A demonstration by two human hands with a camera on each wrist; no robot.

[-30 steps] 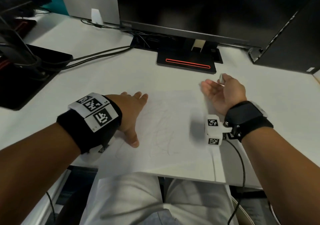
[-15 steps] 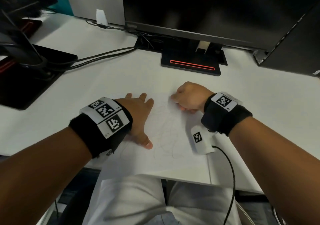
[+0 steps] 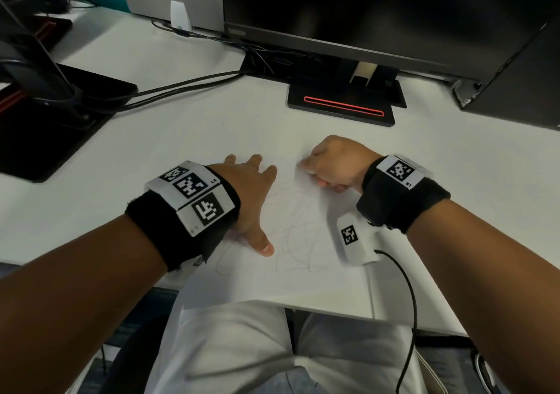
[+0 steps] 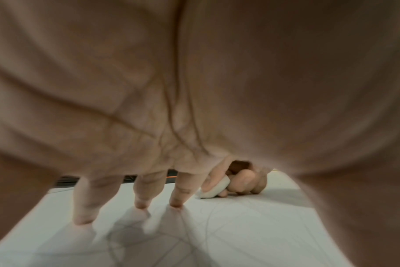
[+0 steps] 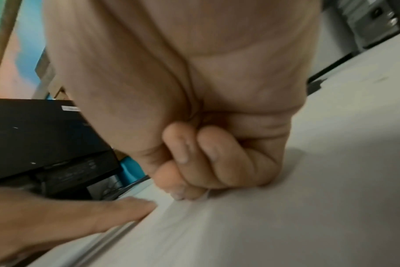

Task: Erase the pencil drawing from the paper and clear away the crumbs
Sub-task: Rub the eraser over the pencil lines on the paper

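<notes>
A white sheet of paper lies at the desk's front edge, covered with faint looping pencil lines. My left hand lies flat on the paper's left part, fingers spread and thumb stretched toward me. My right hand is curled into a fist at the paper's far edge and pinches a white eraser, whose tip touches the sheet. In the head view the eraser is almost wholly hidden inside the fist. In the right wrist view the curled fingers rest on the paper.
A black monitor stand with a red glowing strip sits just beyond the paper. Black cables run left to a dark monitor base. A black cable hangs off the desk edge from my right wrist. White trousers show below.
My right hand turned palm-down from an open, raised pose, moved left and came down onto the paper's far edge in a fist. The left hand stayed pressed on the sheet.
</notes>
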